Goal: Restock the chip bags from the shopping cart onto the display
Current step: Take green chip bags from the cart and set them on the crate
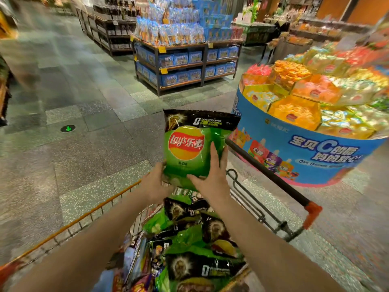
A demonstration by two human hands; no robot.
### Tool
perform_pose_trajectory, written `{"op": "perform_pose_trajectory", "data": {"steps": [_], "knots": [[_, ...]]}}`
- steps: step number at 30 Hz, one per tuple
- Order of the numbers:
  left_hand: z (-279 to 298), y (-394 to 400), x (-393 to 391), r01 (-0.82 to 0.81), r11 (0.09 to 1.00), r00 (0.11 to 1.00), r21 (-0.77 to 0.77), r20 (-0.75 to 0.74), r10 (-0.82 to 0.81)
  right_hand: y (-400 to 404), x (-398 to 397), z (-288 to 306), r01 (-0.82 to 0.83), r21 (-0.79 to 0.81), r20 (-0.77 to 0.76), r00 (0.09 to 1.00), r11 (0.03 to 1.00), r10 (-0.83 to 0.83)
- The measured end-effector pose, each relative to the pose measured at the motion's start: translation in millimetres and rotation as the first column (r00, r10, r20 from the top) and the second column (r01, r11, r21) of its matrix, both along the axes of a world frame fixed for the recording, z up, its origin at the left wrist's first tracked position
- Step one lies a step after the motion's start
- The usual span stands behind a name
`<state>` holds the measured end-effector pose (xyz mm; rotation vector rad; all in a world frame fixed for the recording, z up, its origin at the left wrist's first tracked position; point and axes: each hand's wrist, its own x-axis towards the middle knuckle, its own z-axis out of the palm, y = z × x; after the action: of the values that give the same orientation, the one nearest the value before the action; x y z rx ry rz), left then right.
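1. Two bare forearms reach out over the wire shopping cart with the orange rim (84, 218), and that cart is my landmark for everything else.
2. Inside the cart's basket lies a heap of green and black chip bags (195, 245), overlapping one another, with some blue and purple packets (139, 277) wedged at the near left side.
3. Above the far end of the cart, one glossy green Lay's chip bag with a black top band (189, 148) is held upright, logo facing the person.
4. Left hand (154, 183) cups the bag's lower left corner, fingers curled round its edge.
5. Right hand (210, 175) lies on the bag's lower right face, fingers long and nearly straight, thumb spread under the bottom edge.
6. Right of the cart, just past its black handle bar with the orange end cap (273, 178), stands a round blue display stand (315, 148) piled with orange and yellow packets.
7. Beyond the cart, across the speckled grey floor (84, 102), stands a wooden shelf rack of blue boxes (185, 60).
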<state>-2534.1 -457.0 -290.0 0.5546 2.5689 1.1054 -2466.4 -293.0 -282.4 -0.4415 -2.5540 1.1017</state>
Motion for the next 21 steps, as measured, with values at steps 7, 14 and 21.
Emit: {"op": "perform_pose_trajectory", "data": {"steps": [7,14,21], "knots": [[50,-35,40,-0.042,0.999,0.908,-0.003,-0.418,0.037,-5,28,65,-0.165,-0.175,-0.084,0.985,0.971,0.152],[78,-80,120,-0.185,0.977,0.793,0.108,-0.571,0.213,-26,54,88,-0.451,-0.191,-0.175,0.89,0.872,0.421],[112,-91,228,-0.425,0.896,0.7,0.129,-0.58,0.416,-45,94,112,-0.768,-0.177,-0.357,0.633,0.616,0.687]]}}
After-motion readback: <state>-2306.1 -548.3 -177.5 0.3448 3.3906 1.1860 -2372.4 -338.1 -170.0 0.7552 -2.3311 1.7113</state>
